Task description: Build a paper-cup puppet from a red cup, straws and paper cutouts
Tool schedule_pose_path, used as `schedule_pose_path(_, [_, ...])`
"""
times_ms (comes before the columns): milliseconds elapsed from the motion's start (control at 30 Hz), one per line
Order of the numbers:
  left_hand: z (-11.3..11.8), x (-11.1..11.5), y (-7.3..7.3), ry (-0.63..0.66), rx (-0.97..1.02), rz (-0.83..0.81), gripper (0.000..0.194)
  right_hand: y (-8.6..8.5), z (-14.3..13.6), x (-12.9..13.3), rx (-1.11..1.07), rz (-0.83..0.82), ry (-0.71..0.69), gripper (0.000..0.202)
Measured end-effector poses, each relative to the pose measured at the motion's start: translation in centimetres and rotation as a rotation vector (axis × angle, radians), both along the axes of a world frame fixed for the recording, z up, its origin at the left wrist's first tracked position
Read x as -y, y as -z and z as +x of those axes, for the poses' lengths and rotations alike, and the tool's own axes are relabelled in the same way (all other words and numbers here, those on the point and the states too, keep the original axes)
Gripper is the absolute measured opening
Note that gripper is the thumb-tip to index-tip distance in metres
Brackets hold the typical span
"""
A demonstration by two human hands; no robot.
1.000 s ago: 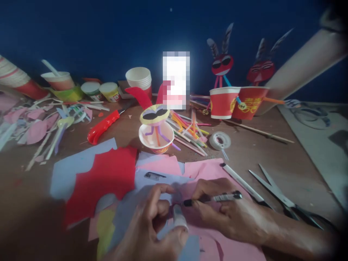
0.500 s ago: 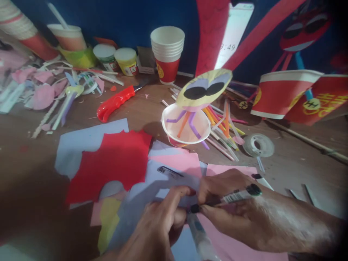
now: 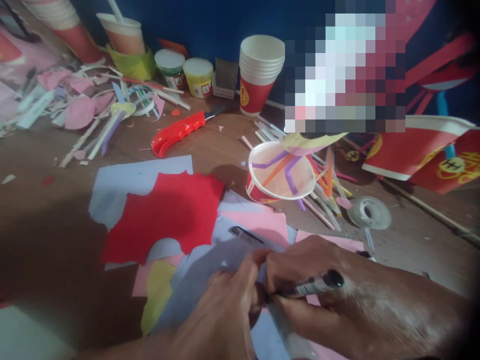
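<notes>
My right hand (image 3: 326, 310) was clamped on a black-ended marker (image 3: 317, 283) at lower right, my left hand (image 3: 228, 305) curled beside it at lower centre, its hold too hidden for me to tell

Cut red paper (image 3: 172, 210), a marker (image 3: 311, 286) and paper cups (image 3: 257, 95) suggest a craft workspace.

Here's the dark blue wall (image 3: 210, 20), plain and deep in tone, spanning the back behind a brown table (image 3: 71, 215). The light is soft and uneven, greyish on the tabletop's right, darker lower left, where a blurred pale surface (image 3: 26, 335) fills the corner.
</notes>
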State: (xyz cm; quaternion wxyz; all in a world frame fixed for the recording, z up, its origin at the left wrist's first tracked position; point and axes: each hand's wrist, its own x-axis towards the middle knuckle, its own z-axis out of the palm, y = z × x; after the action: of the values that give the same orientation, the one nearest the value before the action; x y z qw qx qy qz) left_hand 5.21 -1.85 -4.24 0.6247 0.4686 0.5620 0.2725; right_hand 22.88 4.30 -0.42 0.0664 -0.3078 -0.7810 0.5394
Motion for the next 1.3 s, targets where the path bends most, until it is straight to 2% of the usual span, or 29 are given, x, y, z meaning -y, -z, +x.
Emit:
schedule_pose_path(100, [0.1,0.2,-0.3,0.162,-0.118,0.151,0.067,-0.4,-0.4,-0.2,0.026,-0.041,-0.026,0.028])
schedule_pose_path(267, [-0.1,0.0,0.0,0.255,-0.044,0.170,0.072,-0.7,0.0,-0.4,0.014,-0.055,0.024,0.021])
schedule_pose_path(333, [-0.1,0.0,0.0,0.277,-0.036,0.154,0.075,-0.8,0.9,-0.3,0.015,0.026,0.133,0.017])
schedule_pose_path(433, [0.1,-0.1,-0.5,0.244,-0.107,0.123,0.076,-0.6,3.2,1.2,0.041,0.179,0.387,0.009])
schedule_pose_path(533, [0.4,-0.3,-1.3,0.261,-0.105,0.067,0.071,0.1,5.9,4.5,0.034,0.160,0.542,0.009])
schedule_pose_path(600, [0.6,-0.5,-1.9,0.302,-0.100,0.026,0.058,0.8,7.4,7.3,0.030,0.144,0.715,0.012])
schedule_pose_path(700, [0.7,-0.5,-2.4,0.320,-0.163,0.029,0.027,2.2,9.0,10.8,0.018,0.279,0.906,0.013])
schedule_pose_path(767, [0.6,-0.4,-2.3,0.322,-0.193,0.091,0.021,3.1,9.4,12.1,0.041,0.416,0.922,0.015])
schedule_pose_path(867, [0.1,-0.4,-1.7,0.302,-0.149,0.224,0.044,3.9,9.7,12.8,0.066,0.616,0.890,0.019])
schedule_pose_path(933, [-0.1,-0.6,-1.1,0.199,-0.089,0.193,0.048,3.9,9.6,12.8,0.041,0.702,0.875,0.021])
schedule_pose_path(1100, [0.0,-1.5,-0.4,-0.158,0.208,-0.057,0.041,2.0,9.5,13.0,-0.022,0.743,0.800,0.023])
schedule_pose_path(1167, [0.0,-1.7,-0.6,-0.215,0.260,-0.054,0.041,1.2,9.4,13.3,-0.017,0.776,0.768,0.024])
schedule_pose_path(1300, [-0.2,-1.4,-1.2,-0.241,0.278,-0.003,0.036,0.2,9.3,14.0,0.009,0.867,0.718,0.026])
